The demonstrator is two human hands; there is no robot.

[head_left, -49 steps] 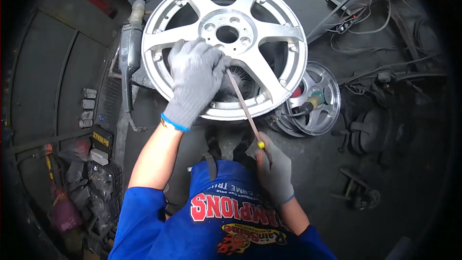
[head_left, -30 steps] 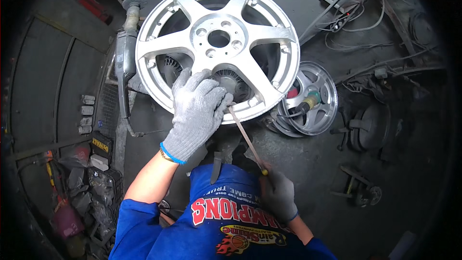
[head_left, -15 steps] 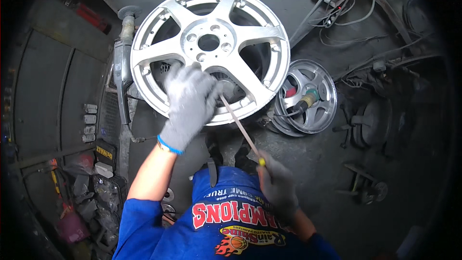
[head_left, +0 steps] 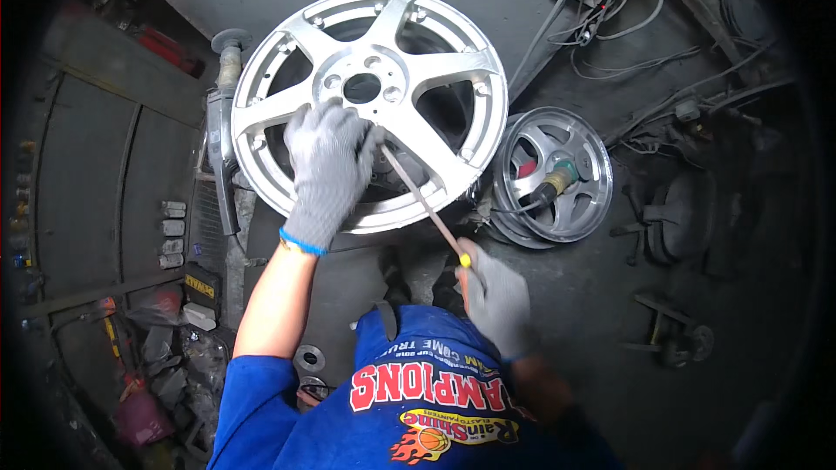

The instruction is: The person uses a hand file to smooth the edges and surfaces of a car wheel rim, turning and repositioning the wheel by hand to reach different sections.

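Observation:
A silver spoked alloy wheel rim (head_left: 433, 70) lies face up in front of me. My right hand (head_left: 495, 300), in a grey knit glove, is closed round the handle of a long slim file (head_left: 424, 200) with a yellow collar. Its blade slants up and left across the rim's near edge, into the gap between two spokes. My left hand (head_left: 329, 165), in a grey glove with a blue cuff, is bent over a spoke near the hub. The far end of the file meets its thumb side, and the fingers partly hide that tip.
A smaller wheel (head_left: 595, 200) sits to the right, with a green-and-yellow power tool (head_left: 557, 181) on it. An angle grinder (head_left: 219, 122) stands left of the rim. Cables (head_left: 623, 13) tangle at upper right. Bags and scraps (head_left: 161, 374) lie lower left.
The wheel rim appears a little further left and lower. The file has shifted up and left with my right hand, its tip nearer the hub.

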